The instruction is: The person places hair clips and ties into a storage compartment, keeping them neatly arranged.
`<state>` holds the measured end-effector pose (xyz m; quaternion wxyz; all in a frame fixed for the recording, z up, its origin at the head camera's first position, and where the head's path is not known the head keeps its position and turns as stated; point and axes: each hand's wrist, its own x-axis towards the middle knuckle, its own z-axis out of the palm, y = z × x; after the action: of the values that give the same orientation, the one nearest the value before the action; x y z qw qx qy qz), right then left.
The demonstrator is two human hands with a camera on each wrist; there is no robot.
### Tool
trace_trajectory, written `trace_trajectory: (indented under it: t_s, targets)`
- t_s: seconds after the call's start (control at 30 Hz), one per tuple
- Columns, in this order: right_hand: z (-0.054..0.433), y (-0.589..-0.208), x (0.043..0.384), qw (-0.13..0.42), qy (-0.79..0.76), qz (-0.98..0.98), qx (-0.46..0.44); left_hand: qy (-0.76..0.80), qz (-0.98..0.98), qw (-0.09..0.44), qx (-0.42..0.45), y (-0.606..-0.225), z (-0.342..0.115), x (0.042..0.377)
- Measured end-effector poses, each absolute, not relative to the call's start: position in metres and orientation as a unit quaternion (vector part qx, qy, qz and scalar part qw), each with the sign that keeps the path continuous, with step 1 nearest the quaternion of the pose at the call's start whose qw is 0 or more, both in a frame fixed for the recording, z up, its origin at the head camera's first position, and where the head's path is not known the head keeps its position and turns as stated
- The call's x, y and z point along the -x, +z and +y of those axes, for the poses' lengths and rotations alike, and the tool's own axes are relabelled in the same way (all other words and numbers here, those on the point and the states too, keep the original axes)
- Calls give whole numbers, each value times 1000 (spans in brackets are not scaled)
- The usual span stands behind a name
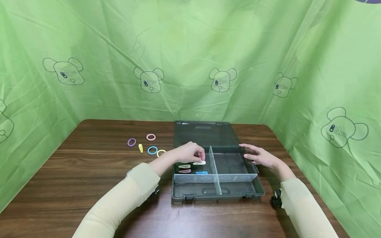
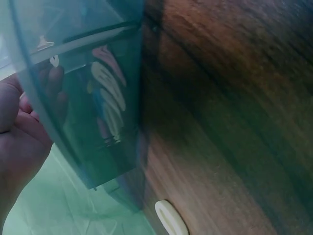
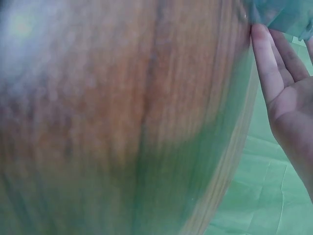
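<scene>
Left grip [image 1: 190, 153]: you pinch a white clip [image 1: 197, 163] at the far-left compartment [image 1: 207, 168] of an open grey box [image 1: 227, 199].
Right grip [image 1: 263, 157]: your fingers reach to the box's right edge.
Clips inside: a green clip [image 1: 184, 166] and a pink clip [image 1: 184, 171] lie left of a blue clip [image 1: 201, 173].
Loose pieces: left of the box, a purple ring [image 1: 128, 142], pink ring [image 1: 151, 140], blue ring [image 1: 148, 150], yellow clip [image 1: 141, 148] and partly hidden yellow ring [image 1: 157, 153] dot your wooden surface [image 1: 89, 158].
Backdrop: green cloth [image 1: 184, 33] faces you.

The brown wood-grain table [image 1: 74, 172] carries an open divided box [image 1: 230, 162]. To its left lie four hair ties [image 1: 148, 150] and one yellow hair clip [image 1: 141, 148].
</scene>
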<state>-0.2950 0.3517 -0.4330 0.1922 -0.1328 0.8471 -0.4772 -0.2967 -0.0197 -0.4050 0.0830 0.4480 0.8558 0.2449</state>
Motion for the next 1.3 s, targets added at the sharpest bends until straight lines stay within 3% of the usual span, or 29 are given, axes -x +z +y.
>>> trace_trajectory:
  t_s: [0.67, 1.3]
  targets:
    - [352, -433, 297, 204, -485, 839, 137, 220, 857, 106, -454, -431, -9, 301]
    - [351, -432, 296, 206, -486, 838, 136, 217, 854, 86, -466, -441, -7, 301]
